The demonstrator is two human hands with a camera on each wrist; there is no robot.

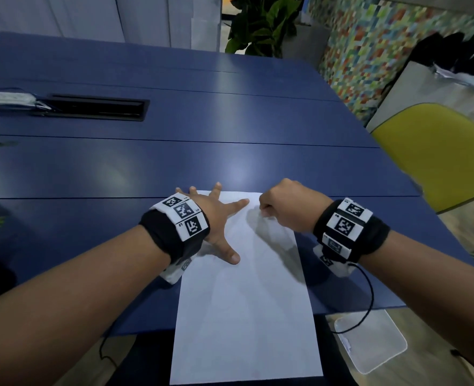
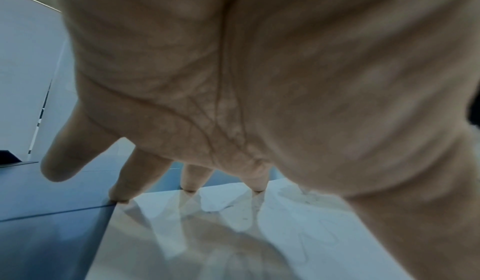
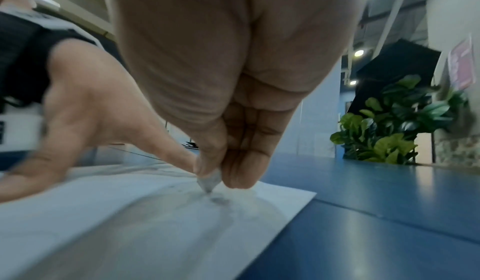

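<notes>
1. Now, on the near part of the blue table, a white sheet of paper lies lengthwise. Its near end hangs over the table edge toward the person.
2. Left hand lies spread wide and flat on the sheet's far left part. The fingertips are straight and press down along the far edge, and the thumb points back toward the person.
3. Right hand is bunched, thumb and fingers pinching a small grey-white nub, likely an eraser. Its point touches the paper near the far right corner, over a grey smudge.
4. Judgement: the step in hand is rubbing at that mark while the other hand anchors the sheet.
5. To do it well, use short, light strokes running away from the anchoring hand, so the paper pulls taut instead of buckling.
6. The left forefinger lies just beside the work spot, which is good. The far right corner beyond it is unpinned and could crease under a hard stroke.
7. The nub is tiny, so the fingertips ride close to the paper. Lifting them would avoid smearing the grey.
</notes>
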